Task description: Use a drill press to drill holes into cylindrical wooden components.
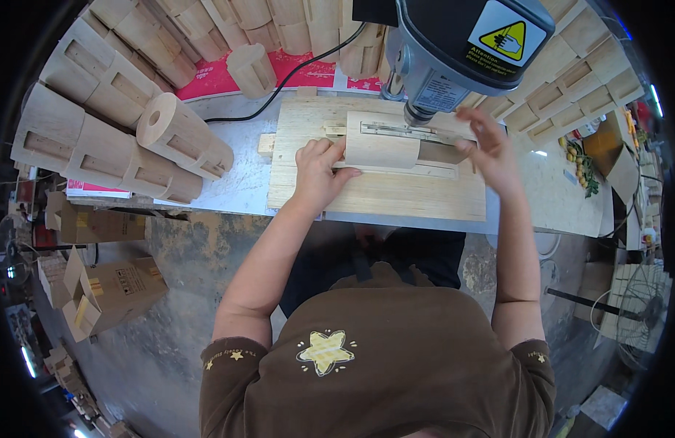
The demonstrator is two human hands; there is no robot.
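Observation:
A pale wooden cylinder [385, 151] with a recessed slot lies sideways on a flat wooden board [396, 193]. My left hand [320, 171] grips its left end, thumb along the near side and fingers over the end. At the right end, beside a darker recess, hovers my right hand [492, 152], slightly blurred, its fingers spread; whether the thumb touches the wood I cannot tell. Just above the cylinder is the chuck [418, 113] of a drill press [454, 51]. A slotted metal strip [403, 131] shows along the cylinder's far side.
Stacked wooden cylinders [89, 139] crowd the table's left, and more blocks [571, 73] line the back right. One short cylinder [251, 71] stands near a black cable [293, 73]. Cardboard boxes [118, 292] sit on the floor at left; a fan [644, 310] is at right.

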